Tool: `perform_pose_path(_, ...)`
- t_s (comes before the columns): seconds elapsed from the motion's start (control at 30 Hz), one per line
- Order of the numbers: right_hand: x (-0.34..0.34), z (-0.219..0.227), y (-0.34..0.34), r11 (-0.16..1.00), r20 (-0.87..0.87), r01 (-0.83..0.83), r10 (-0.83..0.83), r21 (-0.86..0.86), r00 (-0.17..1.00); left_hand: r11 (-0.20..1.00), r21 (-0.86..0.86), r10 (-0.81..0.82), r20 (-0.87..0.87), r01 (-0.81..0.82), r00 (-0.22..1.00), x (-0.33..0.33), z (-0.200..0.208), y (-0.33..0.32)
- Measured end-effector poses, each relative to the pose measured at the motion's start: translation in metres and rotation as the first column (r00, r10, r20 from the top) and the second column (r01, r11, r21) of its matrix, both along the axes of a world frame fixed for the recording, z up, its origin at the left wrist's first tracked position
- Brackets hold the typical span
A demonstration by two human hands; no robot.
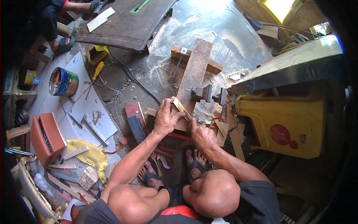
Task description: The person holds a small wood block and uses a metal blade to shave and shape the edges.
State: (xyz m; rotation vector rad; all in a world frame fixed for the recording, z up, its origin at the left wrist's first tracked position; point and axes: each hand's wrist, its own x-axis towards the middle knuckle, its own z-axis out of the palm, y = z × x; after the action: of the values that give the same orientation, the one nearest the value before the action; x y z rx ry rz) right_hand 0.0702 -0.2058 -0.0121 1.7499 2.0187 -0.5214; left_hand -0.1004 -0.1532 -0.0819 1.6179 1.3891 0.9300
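My left hand (pixel 166 118) is closed on a small, narrow strip of light wood (pixel 180 106), with the fingers along its far side and the thumb reaching toward its near end. My right hand (pixel 203 133) is closed at that near end, its fingertips against the strip; whether it pinches a small tool there cannot be made out. Both hands are over the near end of a long worn board (pixel 195 69), which lies across a wooden block (pixel 214 67). Just beyond my right hand are dark metal jaw-like blocks (pixel 203 93).
A yellow plastic stool (pixel 298 128) lies on its side at right. To the left are a paint bucket (pixel 71 84), a hammer (pixel 94 130), a yellow-handled screwdriver (pixel 98 70) and a yellow cloth (pixel 91 160). Beyond a dark low table (pixel 119 31), another person's foot (pixel 62 44) shows.
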Motion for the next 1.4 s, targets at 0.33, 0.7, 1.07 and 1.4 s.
perform_pose_path(0.33,0.026,0.006,0.012,0.999,-0.364,-0.035,0.036,0.008,0.931,0.995,0.098,0.032,-0.014,-0.031,0.999,0.000,0.000,0.002)
perform_pose_path(0.7,0.013,0.007,0.007,0.999,-0.282,-0.036,0.035,0.000,0.959,0.998,0.050,0.041,0.002,-0.041,0.999,-0.002,-0.002,-0.005)
perform_pose_path(1.07,0.034,0.007,0.024,0.993,-0.496,-0.039,-0.023,-0.114,0.868,0.997,0.062,0.045,-0.002,-0.045,0.999,0.003,0.007,-0.001)
perform_pose_path(1.4,-0.009,0.018,0.028,0.999,-0.259,0.008,-0.019,-0.044,0.966,0.992,-0.049,0.121,0.069,-0.118,0.990,-0.003,-0.003,0.000)
